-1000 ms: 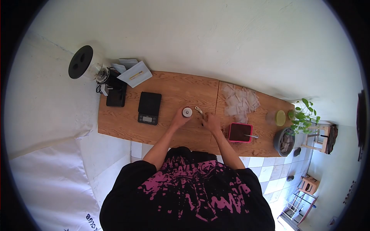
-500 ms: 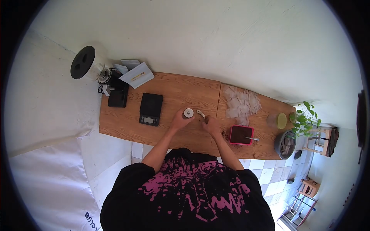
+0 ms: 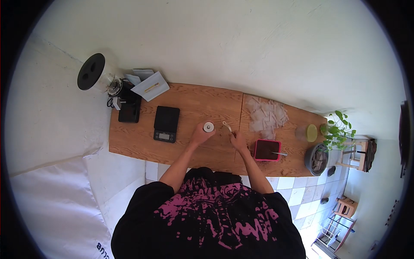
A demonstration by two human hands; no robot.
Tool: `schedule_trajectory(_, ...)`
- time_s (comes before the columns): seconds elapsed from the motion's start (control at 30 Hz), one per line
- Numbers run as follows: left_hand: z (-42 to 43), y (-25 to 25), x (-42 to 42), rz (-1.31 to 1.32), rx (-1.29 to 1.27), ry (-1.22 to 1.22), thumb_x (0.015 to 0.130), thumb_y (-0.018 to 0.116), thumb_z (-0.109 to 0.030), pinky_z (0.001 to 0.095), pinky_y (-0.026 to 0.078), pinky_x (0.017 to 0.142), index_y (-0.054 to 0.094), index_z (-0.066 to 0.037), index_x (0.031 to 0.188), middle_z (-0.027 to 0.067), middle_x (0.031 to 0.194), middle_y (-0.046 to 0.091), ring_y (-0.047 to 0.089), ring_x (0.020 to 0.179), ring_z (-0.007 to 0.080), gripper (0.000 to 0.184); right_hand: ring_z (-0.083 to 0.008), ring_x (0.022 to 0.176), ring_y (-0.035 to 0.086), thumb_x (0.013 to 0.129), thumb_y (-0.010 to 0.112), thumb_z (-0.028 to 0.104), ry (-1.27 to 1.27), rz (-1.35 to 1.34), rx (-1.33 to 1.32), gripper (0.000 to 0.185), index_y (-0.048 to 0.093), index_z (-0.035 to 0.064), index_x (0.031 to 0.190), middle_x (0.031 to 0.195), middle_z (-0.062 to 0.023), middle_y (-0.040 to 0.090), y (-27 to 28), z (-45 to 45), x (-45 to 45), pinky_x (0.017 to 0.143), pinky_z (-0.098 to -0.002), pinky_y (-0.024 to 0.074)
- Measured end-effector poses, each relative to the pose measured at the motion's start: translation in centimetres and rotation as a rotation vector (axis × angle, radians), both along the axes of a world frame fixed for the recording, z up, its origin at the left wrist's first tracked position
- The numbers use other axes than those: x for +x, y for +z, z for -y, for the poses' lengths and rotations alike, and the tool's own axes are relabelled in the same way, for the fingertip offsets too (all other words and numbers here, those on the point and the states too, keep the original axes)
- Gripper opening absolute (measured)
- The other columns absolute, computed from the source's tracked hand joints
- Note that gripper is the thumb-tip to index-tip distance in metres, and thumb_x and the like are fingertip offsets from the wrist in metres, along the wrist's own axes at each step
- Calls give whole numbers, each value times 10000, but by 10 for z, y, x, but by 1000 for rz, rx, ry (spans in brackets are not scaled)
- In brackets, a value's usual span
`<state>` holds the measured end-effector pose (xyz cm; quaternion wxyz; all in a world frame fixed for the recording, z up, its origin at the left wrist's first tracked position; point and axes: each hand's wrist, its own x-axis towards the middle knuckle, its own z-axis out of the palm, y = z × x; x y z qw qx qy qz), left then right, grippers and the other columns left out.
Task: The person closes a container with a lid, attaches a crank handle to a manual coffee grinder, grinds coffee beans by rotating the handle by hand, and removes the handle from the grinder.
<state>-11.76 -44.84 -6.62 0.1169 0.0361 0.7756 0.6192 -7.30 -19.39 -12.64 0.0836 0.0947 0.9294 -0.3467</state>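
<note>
My left hand (image 3: 201, 134) is wrapped round a small round container with a white top (image 3: 208, 127) that has a dark knob or hole at its centre. To its right, my right hand (image 3: 237, 140) is closed on the lower end of a pale, curved handle (image 3: 227, 126). The handle's far end, with a small hole, points up and left towards the container. What lies at its other end is hidden by my fingers. Dark crumbs are scattered on the wooden table (image 3: 198, 98) near this hand.
Left: black scale (image 3: 167, 123), grinder (image 3: 116, 86), grey packets (image 3: 151, 86). Right: pink-rimmed box of dark powder (image 3: 266, 150) with a spoon, pale sachets (image 3: 267, 116), a green-lidded jar (image 3: 311, 133), a grey bucket (image 3: 317, 159) and a plant (image 3: 338, 129).
The pale handle has turned slightly and come nearer to my right hand, whose fingers have closed round its lower end. My left hand keeps hold of the container.
</note>
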Motion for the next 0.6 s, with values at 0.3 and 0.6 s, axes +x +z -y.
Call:
schedule_trajectory(0.3,-4,1,3,-58,112,29,833,862,-127,322,551,814,697,-15,1077,67,899,702,657,856,145,314,-115,564,569,1078,588,231,-55,191,-532,258,669,-14,1068,740,-49,650,54,8,-1,533,-303,473)
schedule_trajectory(0.6,-16,34,2,-35,112,28,841,855,-114,306,541,780,669,-21,1058,37,892,689,636,842,112,300,-96,619,564,1086,591,228,-19,66,-680,243,667,-1,1060,715,-23,620,106,15,-8,545,-272,418)
